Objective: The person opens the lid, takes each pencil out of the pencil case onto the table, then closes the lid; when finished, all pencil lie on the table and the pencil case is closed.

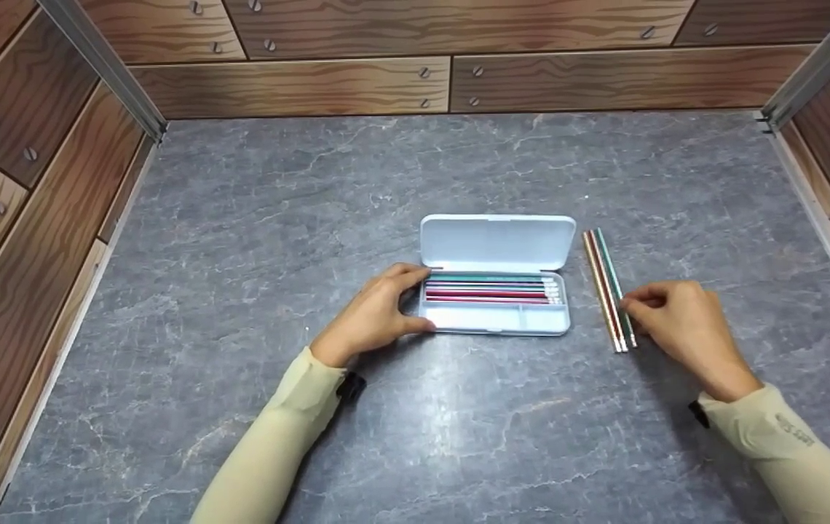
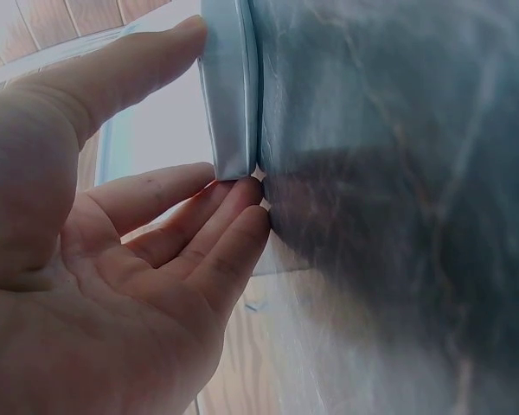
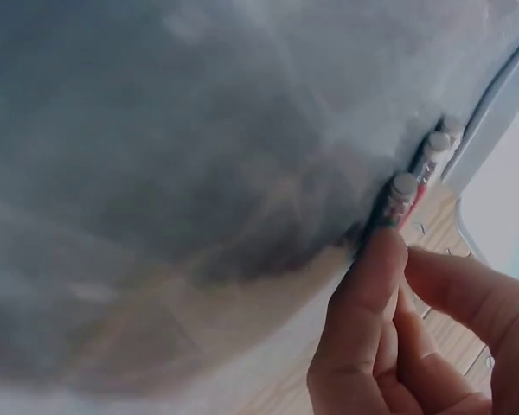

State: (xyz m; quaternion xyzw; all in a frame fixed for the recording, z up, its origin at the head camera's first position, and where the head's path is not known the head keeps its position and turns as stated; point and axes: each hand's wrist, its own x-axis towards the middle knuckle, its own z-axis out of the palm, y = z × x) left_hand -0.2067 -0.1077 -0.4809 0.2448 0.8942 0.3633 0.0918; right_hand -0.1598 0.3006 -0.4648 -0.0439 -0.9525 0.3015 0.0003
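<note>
A pale blue pencil case (image 1: 495, 320) lies open at the table's middle, its lid (image 1: 496, 242) standing back. Several pencils (image 1: 488, 289) fill its rear compartment. My left hand (image 1: 422, 298) grips the case's left end, thumb on the far edge and fingers on the near edge; the left wrist view shows that case end (image 2: 229, 95) between my thumb (image 2: 130, 69) and fingertips (image 2: 233, 203). Three loose pencils (image 1: 606, 280) lie side by side right of the case. My right hand (image 1: 626, 302) pinches the rightmost, green one; the right wrist view shows their eraser ends (image 3: 404, 184).
The grey marble-look table (image 1: 313, 196) is walled on three sides by wood-pattern panels (image 1: 291, 84) with metal corner posts (image 1: 102, 65). Both forearms wear beige sleeves (image 1: 277, 444).
</note>
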